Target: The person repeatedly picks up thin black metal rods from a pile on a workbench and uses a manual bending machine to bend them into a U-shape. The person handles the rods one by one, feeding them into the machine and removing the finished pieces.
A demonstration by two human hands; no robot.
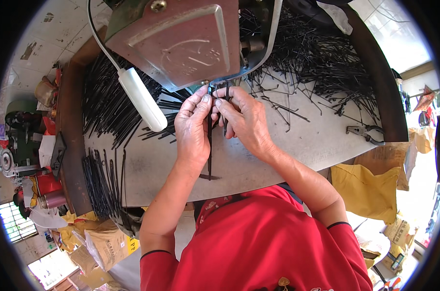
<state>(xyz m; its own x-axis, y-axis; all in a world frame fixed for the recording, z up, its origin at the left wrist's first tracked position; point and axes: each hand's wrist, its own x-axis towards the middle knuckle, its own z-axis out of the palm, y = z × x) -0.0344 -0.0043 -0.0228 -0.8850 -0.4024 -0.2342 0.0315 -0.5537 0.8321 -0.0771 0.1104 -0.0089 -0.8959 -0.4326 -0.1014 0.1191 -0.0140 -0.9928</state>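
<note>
Left hand [193,127]: one, fingers closed on a long black strip [210,153], which ran from just below the machine [176,41] toward the near edge of the bench [259,162]. Right hand [249,122]: one, fingers bunched just beside that strip; whether they gripped anything could not be told. Black strips: one pile [111,97] at left, one tangled heap [322,63] at right rear. Pliers [359,130]: one pair, right side.

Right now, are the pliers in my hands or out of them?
Out: the pliers lie on the table at right, while your left hand and right hand are both at the machine.
</note>
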